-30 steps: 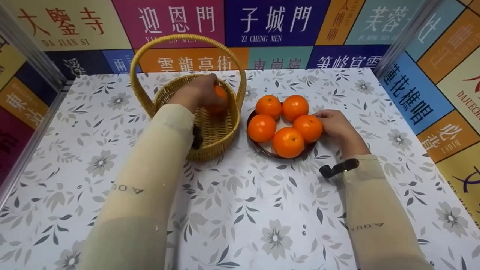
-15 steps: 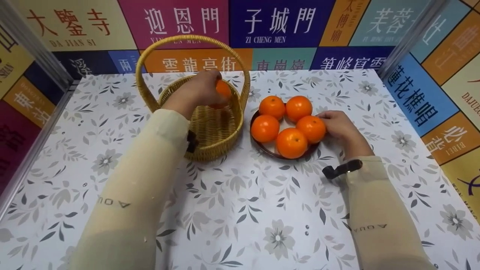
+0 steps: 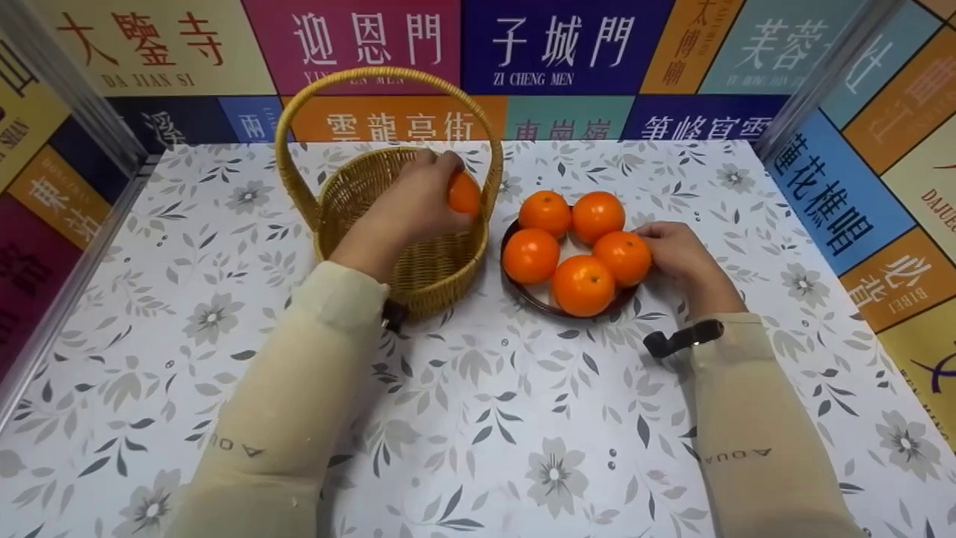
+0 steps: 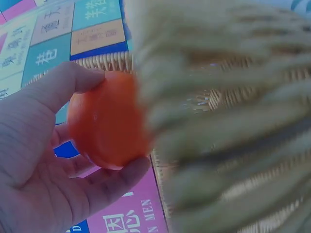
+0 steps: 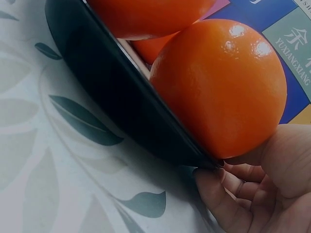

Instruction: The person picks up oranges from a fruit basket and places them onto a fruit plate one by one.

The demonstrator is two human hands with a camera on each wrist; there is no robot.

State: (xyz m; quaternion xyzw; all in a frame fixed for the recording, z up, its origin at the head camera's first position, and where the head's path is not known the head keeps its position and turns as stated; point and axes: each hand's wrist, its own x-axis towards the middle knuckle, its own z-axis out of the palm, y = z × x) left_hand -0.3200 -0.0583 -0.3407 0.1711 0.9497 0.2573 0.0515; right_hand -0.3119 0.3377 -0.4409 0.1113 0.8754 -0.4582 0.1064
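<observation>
My left hand grips an orange at the right side of the wicker basket, under its tall handle. In the left wrist view, thumb and fingers curl round this orange, and the blurred basket weave hides its right part. My right hand pinches the right rim of a dark-rimmed plate. Several oranges stand in a ring on that plate. In the right wrist view, the plate's dark outer side shows, with the nearest orange just above my thumb.
A white tablecloth with grey leaves and flowers covers the table. Coloured panels with lettering stand along the back and both sides. The basket handle arches high over the basket.
My left hand has lifted the orange from inside the basket and shifted it right, towards the basket's right rim. My right hand stays at the plate.
</observation>
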